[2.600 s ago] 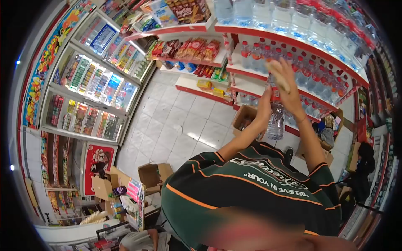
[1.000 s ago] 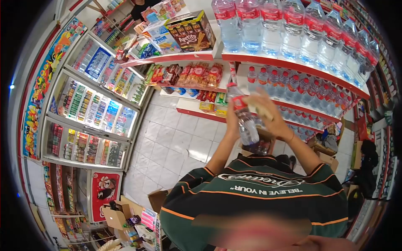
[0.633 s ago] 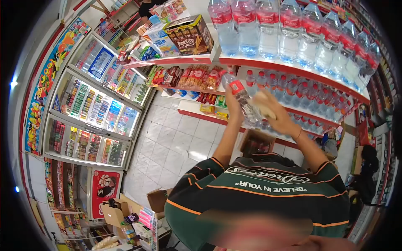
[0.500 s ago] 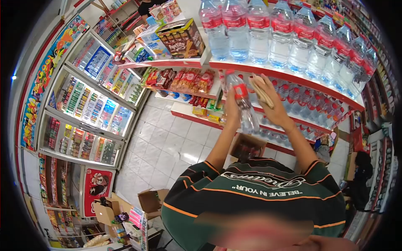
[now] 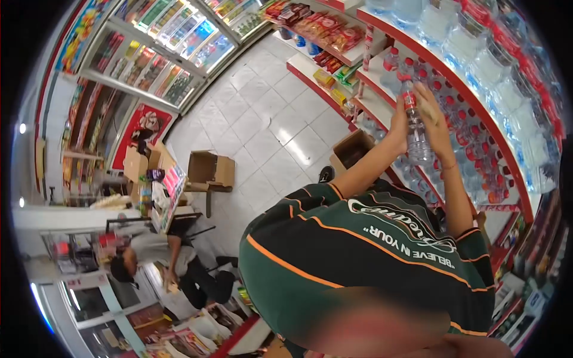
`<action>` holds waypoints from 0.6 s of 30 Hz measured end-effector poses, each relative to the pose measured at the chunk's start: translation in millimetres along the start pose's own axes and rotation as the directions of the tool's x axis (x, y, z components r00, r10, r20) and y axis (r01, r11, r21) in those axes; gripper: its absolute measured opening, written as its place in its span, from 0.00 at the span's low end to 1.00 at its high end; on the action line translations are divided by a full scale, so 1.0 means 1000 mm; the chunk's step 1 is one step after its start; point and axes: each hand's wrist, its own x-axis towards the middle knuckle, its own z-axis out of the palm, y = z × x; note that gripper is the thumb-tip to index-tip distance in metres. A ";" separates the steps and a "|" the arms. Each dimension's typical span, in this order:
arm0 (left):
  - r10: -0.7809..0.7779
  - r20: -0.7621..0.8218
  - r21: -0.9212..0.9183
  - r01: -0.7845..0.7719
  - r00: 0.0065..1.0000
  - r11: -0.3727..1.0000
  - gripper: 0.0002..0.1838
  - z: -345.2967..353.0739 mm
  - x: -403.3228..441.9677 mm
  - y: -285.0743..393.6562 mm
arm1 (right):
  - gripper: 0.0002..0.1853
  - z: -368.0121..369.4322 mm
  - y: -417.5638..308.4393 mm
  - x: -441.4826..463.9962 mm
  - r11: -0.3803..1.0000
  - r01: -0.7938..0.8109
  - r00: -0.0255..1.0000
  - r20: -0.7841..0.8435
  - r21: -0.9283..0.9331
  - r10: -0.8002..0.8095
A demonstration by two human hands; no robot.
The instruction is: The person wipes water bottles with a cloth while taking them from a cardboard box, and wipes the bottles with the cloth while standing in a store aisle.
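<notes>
A clear plastic water bottle (image 5: 419,143) with a red label and red cap is upright in front of the shelf. My left hand (image 5: 398,128) is wrapped round its left side. On the bottle's other side, my right hand (image 5: 440,131) has a pale folded cloth (image 5: 426,110) in its fingers, pressed close to the bottle. The cloth is partly hidden by the fingers. Just beyond my hands, rows of small red-capped water bottles (image 5: 471,134) stand on the shelves.
Large water bottles (image 5: 441,27) line the top shelf. An open cardboard box (image 5: 352,149) is on the tiled floor (image 5: 250,113) near my feet. Another open box (image 5: 210,170) lies further left. Glass-door fridges (image 5: 143,65) stand at the back left. A person (image 5: 161,256) sits at lower left.
My view has swung down and left, bringing the seated person into sight. The right hand with the cloth, earlier apart from the bottle, is now against it. My left hand keeps hold of the bottle.
</notes>
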 end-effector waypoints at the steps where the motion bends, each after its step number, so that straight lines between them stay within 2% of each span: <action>1: 0.017 0.020 -0.017 -0.016 1.000 1.000 0.39 -0.014 0.009 -0.007 | 0.31 0.006 0.016 -0.009 0.999 -0.014 1.000 0.000 -0.036 0.014; 2: 0.023 0.058 -0.025 -0.022 0.998 0.999 0.40 -0.013 0.020 -0.012 | 0.31 0.001 0.022 -0.014 0.996 -0.026 0.999 -0.020 -0.083 0.024; 3: 0.037 0.054 -0.121 -0.030 0.998 0.992 0.38 0.024 -0.027 0.015 | 0.32 -0.005 0.007 -0.015 0.992 0.047 0.995 0.089 -0.115 -0.037; 5: -0.019 0.099 -0.061 0.025 0.995 0.998 0.36 -0.009 0.016 0.012 | 0.30 -0.004 0.005 -0.036 0.988 0.008 0.998 0.062 -0.153 0.002; 6: -0.082 0.095 -0.005 0.083 0.992 0.997 0.34 -0.023 0.033 0.013 | 0.30 -0.005 -0.009 -0.045 0.992 -0.120 0.985 0.131 0.021 0.117; 7: -0.106 0.108 0.020 0.104 0.989 0.994 0.34 -0.022 0.036 0.020 | 0.29 -0.006 -0.020 -0.042 0.987 -0.148 0.980 0.146 0.070 0.136; 9: 0.077 0.013 0.130 -0.078 0.997 0.988 0.31 -0.026 0.041 0.041 | 0.28 -0.001 -0.033 -0.029 0.976 -0.180 0.979 0.116 0.124 0.166; 11: -0.012 0.055 0.177 0.002 0.998 0.984 0.29 -0.025 0.034 0.056 | 0.29 -0.001 -0.036 0.013 0.998 -0.067 0.987 -0.148 -0.009 0.065; 12: -0.065 0.069 0.196 0.051 0.995 0.979 0.27 -0.023 0.031 0.058 | 0.29 0.007 -0.020 0.030 0.997 -0.071 0.979 -0.194 -0.026 0.064; 13: -0.094 0.097 0.215 0.072 0.991 0.974 0.27 -0.022 0.029 0.055 | 0.29 0.021 0.006 0.044 0.995 -0.062 0.989 -0.141 -0.083 0.050; 14: -0.073 0.051 0.187 0.062 0.996 0.980 0.27 -0.025 0.024 0.054 | 0.29 0.032 0.019 0.055 0.990 -0.054 0.996 -0.080 -0.132 0.044; 15: -0.043 0.009 0.159 0.041 0.999 0.986 0.26 -0.025 0.025 0.059 | 0.29 0.037 0.014 0.060 0.988 -0.053 0.993 -0.112 -0.145 0.037; 16: -0.056 0.033 0.176 0.049 0.998 0.983 0.26 -0.024 0.025 0.076 | 0.29 0.046 0.004 0.058 0.986 -0.011 0.999 -0.053 -0.167 0.002; 17: -0.038 0.098 0.117 0.026 0.994 0.993 0.26 -0.026 0.026 0.097 | 0.28 0.055 -0.007 0.055 0.981 0.028 1.000 0.011 -0.192 -0.027; 18: -0.023 0.159 0.047 0.016 0.987 0.999 0.25 -0.027 0.028 0.119 | 0.28 0.062 -0.021 0.047 0.977 0.019 1.000 -0.011 -0.214 -0.022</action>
